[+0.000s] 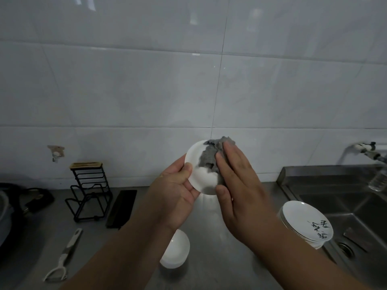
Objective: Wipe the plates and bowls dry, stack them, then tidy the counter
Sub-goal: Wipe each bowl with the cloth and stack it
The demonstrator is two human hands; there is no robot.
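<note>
Two hands met over the steel worktop, holding a small white dish tilted up in the air. The left hand gripped the dish by its left rim, thumb on the face and fingers behind. The right hand lay with straight fingers pressing a grey cloth flat against the dish's right side. Below the left forearm a white bowl sat upside down on the worktop. A stack of white plates stood to the right, just beside the sink.
</note>
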